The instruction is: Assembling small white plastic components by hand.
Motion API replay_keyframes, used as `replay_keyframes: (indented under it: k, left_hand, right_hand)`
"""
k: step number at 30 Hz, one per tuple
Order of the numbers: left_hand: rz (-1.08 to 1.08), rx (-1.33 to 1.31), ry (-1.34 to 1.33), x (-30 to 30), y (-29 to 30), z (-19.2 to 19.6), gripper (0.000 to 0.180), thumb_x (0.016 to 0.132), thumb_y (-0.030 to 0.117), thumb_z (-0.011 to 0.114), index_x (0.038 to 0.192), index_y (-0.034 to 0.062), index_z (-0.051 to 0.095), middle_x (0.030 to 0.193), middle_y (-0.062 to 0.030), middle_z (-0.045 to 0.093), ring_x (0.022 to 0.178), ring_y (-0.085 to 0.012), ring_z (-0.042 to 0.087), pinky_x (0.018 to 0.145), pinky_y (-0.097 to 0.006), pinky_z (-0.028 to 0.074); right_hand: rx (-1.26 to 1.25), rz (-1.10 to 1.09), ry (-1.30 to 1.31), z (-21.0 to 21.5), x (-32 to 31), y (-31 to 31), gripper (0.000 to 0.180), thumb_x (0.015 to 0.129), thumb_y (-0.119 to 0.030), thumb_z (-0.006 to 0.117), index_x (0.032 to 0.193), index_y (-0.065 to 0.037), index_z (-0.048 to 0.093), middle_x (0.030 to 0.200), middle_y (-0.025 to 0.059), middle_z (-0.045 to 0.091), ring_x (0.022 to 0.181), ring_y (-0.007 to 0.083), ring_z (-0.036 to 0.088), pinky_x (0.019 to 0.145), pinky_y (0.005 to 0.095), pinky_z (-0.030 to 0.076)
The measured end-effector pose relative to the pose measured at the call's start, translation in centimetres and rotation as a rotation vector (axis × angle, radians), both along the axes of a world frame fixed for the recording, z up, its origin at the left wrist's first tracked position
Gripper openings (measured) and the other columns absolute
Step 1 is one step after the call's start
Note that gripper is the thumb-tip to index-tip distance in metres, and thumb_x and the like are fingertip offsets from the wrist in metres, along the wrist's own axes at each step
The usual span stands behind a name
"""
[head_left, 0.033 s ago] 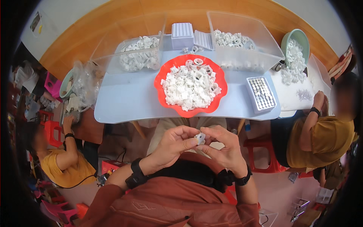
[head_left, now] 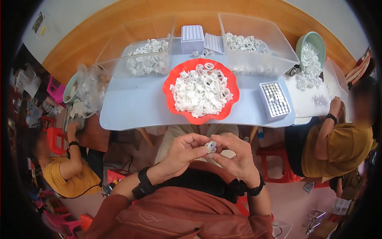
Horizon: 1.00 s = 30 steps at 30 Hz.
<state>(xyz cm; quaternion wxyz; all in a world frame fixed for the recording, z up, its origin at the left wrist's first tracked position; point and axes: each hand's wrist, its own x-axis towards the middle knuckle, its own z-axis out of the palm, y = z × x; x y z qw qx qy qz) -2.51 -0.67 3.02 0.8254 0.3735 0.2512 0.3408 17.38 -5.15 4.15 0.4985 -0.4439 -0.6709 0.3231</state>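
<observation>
A small white plastic part with a dark spot on it sits between my two hands, in front of the table's near edge. My left hand pinches its left side between thumb and fingers. On its other side, the thumb and fingers of my right hand close on the same part. My fingertips hide some of its shape. Just beyond my hands, a red wavy-rimmed bowl on the table holds a heap of similar white plastic pieces.
Clear bins of white parts stand at the back of the blue table. A tray of round silver pieces lies at the right, near a tipped green basin. Seated people work on both sides, beside red stools.
</observation>
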Motion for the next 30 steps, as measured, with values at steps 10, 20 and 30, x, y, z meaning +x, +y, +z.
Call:
replay_keyframes:
  k: [10, 20, 30]
  left_hand:
    - [0.012, 0.048, 0.011, -0.2, -0.1, 0.1, 0.028, 0.096, 0.006, 0.066, 0.120, -0.0055, 0.060, 0.111, -0.0122, 0.068, 0.099, -0.0162, 0.067, 0.088, -0.031, 0.057]
    - [0.056, 0.173, 0.044, -1.0, 0.2, 0.5, 0.025, 0.094, 0.001, 0.066, 0.118, -0.0052, 0.062, 0.110, -0.0132, 0.068, 0.099, -0.0185, 0.068, 0.088, -0.034, 0.058]
    - [0.285, 0.413, 0.084, -2.3, 1.9, 2.1, 0.027, 0.091, -0.001, 0.069, 0.118, -0.0033, 0.064, 0.104, -0.0111, 0.069, 0.089, -0.0168, 0.069, 0.083, -0.031, 0.058]
  right_hand:
    - [0.092, -0.052, -0.094, 0.6, -0.5, -0.3, 0.047, 0.076, -0.002, 0.080, 0.121, -0.006, 0.065, 0.094, 0.0118, 0.068, 0.073, 0.0226, 0.069, 0.063, 0.0315, 0.054]
    - [0.141, -0.014, -0.072, 1.1, -0.2, 0.2, 0.049, 0.075, -0.003, 0.082, 0.121, -0.004, 0.065, 0.092, 0.0115, 0.068, 0.071, 0.0200, 0.067, 0.063, 0.0301, 0.054]
    - [0.035, -0.410, 0.244, -1.9, 4.0, 5.0, 0.029, 0.089, -0.003, 0.072, 0.117, 0.002, 0.066, 0.091, 0.0045, 0.065, 0.069, 0.0095, 0.062, 0.063, 0.0241, 0.051]
